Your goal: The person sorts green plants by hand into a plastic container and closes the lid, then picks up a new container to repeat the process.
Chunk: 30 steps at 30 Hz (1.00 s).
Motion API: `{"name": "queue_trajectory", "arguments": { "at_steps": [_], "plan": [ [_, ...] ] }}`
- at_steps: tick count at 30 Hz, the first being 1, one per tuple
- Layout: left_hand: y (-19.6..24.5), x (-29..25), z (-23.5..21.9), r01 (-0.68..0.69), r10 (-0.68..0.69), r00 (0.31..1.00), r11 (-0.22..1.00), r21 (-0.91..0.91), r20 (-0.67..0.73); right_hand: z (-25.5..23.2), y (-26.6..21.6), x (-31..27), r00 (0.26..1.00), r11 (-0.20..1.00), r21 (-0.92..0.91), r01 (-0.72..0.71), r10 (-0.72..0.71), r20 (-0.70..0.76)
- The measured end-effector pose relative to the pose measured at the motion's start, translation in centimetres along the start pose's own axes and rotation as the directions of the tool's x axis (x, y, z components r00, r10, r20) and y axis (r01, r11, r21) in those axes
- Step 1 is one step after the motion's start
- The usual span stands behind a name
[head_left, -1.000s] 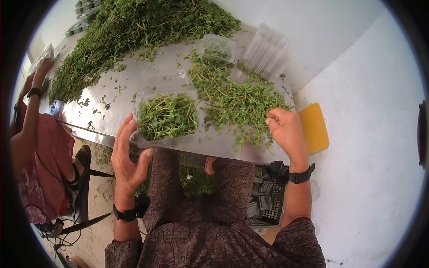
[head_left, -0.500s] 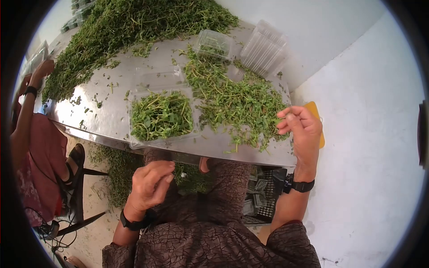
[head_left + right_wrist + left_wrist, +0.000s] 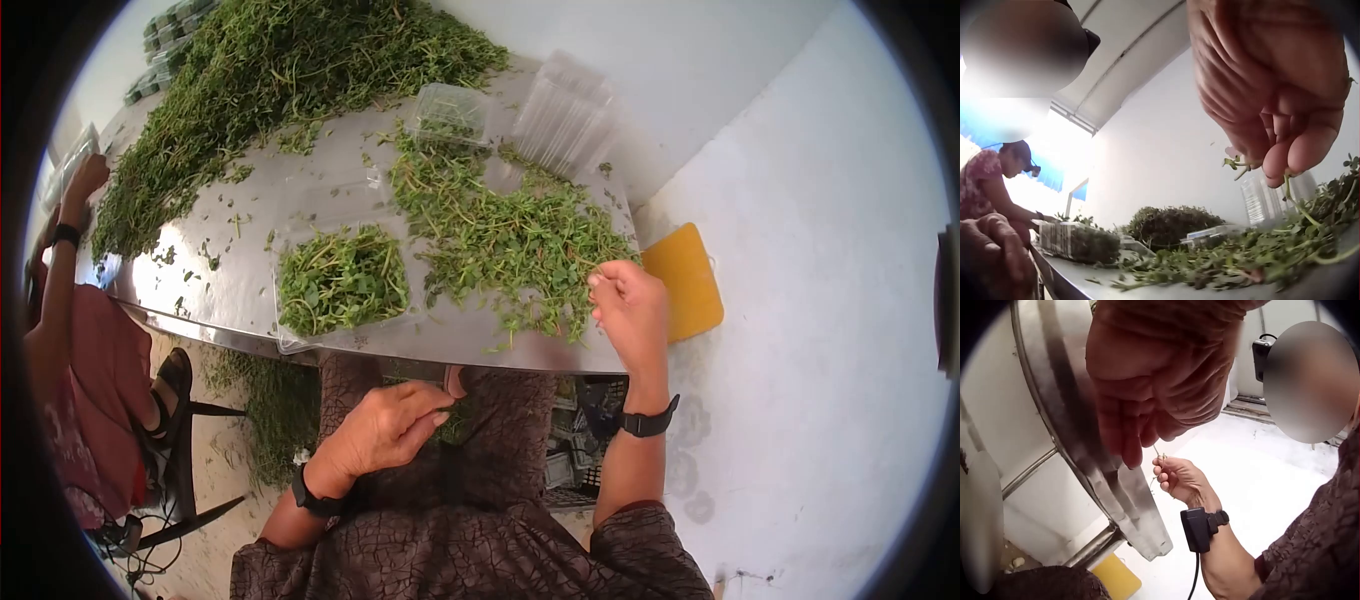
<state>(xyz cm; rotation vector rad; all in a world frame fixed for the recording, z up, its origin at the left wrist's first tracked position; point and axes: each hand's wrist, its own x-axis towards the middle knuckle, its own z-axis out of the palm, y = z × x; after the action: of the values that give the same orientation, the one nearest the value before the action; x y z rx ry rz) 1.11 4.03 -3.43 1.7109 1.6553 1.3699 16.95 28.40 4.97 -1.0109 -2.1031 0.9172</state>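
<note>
My right hand [image 3: 600, 284] is at the right end of a loose spread of green herb sprigs [image 3: 505, 235] on the metal table [image 3: 240, 285]. It pinches a few sprigs between thumb and fingertips, which the right wrist view shows close up [image 3: 1282, 165]. The left hand [image 3: 432, 402] is below the table's near edge, over my lap, with its fingers loosely extended and nothing visibly held. In the left wrist view those fingers [image 3: 1132, 440] hang beside the table rim. A clear plastic clamshell [image 3: 340, 280] filled with herbs sits at the table's near edge, left of the spread.
A big heap of herbs [image 3: 270, 80] covers the far left of the table. An empty clamshell [image 3: 447, 107] and a stack of clear containers [image 3: 560, 115] stand at the back. A yellow board [image 3: 685, 285] lies right, a crate [image 3: 570, 455] beneath. Another person [image 3: 65, 300] sits left.
My left hand let go of the filled clamshell and dropped below the table edge to my lap. My right hand lifted off the herb spread, then came back down pinching sprigs.
</note>
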Motion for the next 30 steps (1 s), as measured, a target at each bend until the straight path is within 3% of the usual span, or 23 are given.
{"name": "queue_trajectory", "arguments": {
  "at_steps": [1,2,3,4,6,10,14,16,17,19,20,22,26,28,30],
  "plan": [
    [-0.5,-0.5,0.3,0.072,-0.071,0.995,0.997,-0.004,0.063,-0.1,0.5,0.4,0.999,0.993,-0.113,0.02,-0.016,0.035],
    [-0.9,-0.9,0.4,0.111,-0.111,0.988,0.994,0.008,0.104,0.0,0.7,0.5,0.999,0.993,-0.112,0.019,-0.016,0.032],
    [-1.5,-1.2,0.5,0.11,-0.111,0.988,0.994,0.009,0.104,0.2,0.8,0.7,0.981,0.924,-0.332,0.188,-0.192,0.02],
    [-2.1,-1.5,0.7,0.08,-0.087,0.99,0.995,0.065,0.115,0.4,0.9,0.8,0.931,0.78,-0.533,0.33,-0.361,0.049],
    [-3.6,-2.1,0.7,0.053,-0.068,0.99,0.991,0.123,0.126,0.6,1.1,1.2,0.928,0.72,-0.605,0.341,-0.359,0.096],
    [-6.7,-3.4,0.5,0.141,-0.151,0.988,0.973,0.183,0.042,0.6,1.5,2.6,0.907,0.567,-0.73,0.381,-0.383,0.175],
    [-8.4,-4.3,0.3,0.224,-0.223,0.974,0.964,0.141,-0.021,-0.6,0.7,3.0,0.874,0.67,-0.601,0.436,-0.475,0.105],
    [-9.2,-4.5,0.5,0.234,-0.231,0.972,0.966,0.107,-0.043,-1.4,-1.1,2.9,0.99,0.948,-0.287,0.141,-0.143,0.012],
    [-9.6,-4.6,0.6,0.241,-0.236,0.97,0.968,0.076,-0.061,-1.6,-1.7,2.8,0.99,0.947,-0.29,0.139,-0.142,0.012],
    [-10.1,-4.6,0.9,0.242,-0.238,0.969,0.968,0.062,-0.069,-1.8,-2.5,2.8,0.999,0.999,-0.017,0.042,-0.042,-0.027],
    [-10.3,-4.6,1.1,0.245,-0.24,0.967,0.968,0.054,-0.081,-1.9,-2.4,3.0,0.999,0.999,-0.021,0.042,-0.042,-0.027],
    [-10.6,-4.5,1.3,0.244,-0.24,0.967,0.969,0.046,-0.084,-2.2,-1.9,3.4,0.999,0.978,-0.201,0.046,-0.048,-0.004],
    [-11.0,-4.3,1.3,0.214,-0.205,0.974,0.972,0.095,-0.095,-1.4,-1.8,3.6,0.998,0.98,-0.194,-0.033,0.041,0.039],
    [-11.2,-4.2,1.5,0.214,-0.204,0.974,0.971,0.105,-0.098,-0.6,-2.4,3.3,0.983,0.988,-0.053,-0.145,0.15,0.11],
    [-11.5,-4.2,1.7,0.212,-0.201,0.974,0.971,0.114,-0.101,-0.1,-0.8,4.1,0.989,0.985,-0.151,-0.085,0.102,0.108]
  ]
}}
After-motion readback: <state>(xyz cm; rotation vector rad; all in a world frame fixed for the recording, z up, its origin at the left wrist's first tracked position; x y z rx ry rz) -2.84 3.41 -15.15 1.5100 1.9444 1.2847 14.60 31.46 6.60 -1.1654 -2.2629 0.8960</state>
